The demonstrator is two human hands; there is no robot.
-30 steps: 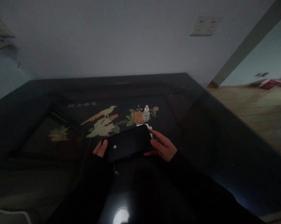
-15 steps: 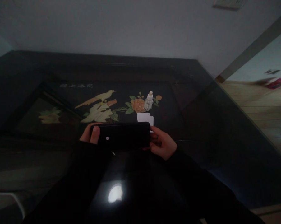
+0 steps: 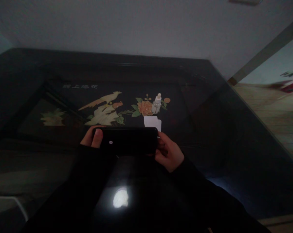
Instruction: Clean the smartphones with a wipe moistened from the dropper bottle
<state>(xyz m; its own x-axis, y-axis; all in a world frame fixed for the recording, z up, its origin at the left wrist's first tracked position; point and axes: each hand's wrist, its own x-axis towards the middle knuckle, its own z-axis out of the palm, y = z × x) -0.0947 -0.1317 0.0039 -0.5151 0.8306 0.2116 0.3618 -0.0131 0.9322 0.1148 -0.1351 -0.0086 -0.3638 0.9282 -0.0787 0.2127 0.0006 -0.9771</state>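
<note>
I hold a black phone [image 3: 129, 140] sideways above a dark glossy table [image 3: 209, 129]. My left hand [image 3: 91, 138] grips its left end, thumb on the screen edge. My right hand [image 3: 168, 152] grips its right end, fingers curled round it. A small white spot shows on the dark screen. Just beyond the phone lies a small white card [image 3: 152, 123], and behind that stands a small clear dropper bottle [image 3: 156, 104] with a white cap.
The table top carries an inlaid picture of a bird [image 3: 102, 108] and flowers with some lettering. A pale wall rises behind the table. At right a wooden floor [image 3: 277, 113] shows past the table edge, with a red object far off.
The phone has turned from a slanted position to level. My left thumb has come onto its left end. The view has tilted down a little.
</note>
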